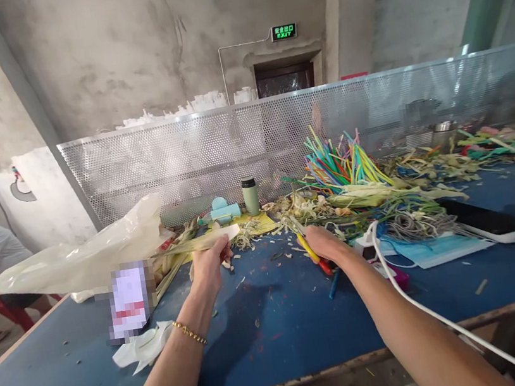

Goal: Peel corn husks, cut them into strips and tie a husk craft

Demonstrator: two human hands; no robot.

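My left hand [211, 265] is closed around a pale strip of dried husk [230, 231]. Its flat, broad end sticks out to the right of my fingers, and thin stalk-like pieces trail to the left. My right hand [326, 242] grips scissors [308, 250] with yellow and red handles; the blades point up and away from me and show only in part. Both hands are over the blue table [267, 332], the scissors apart from the strip. Between and behind them lies a heap of husk scraps [305, 208].
A green flask [250, 197] stands at the back. Colourful pipe-like stems [344, 165] rise behind my right hand. A plastic bag [88, 252] and a phone [129, 300] are at left. On the right lie a black device [486, 218], a mask [442, 249] and a white cable [428, 316].
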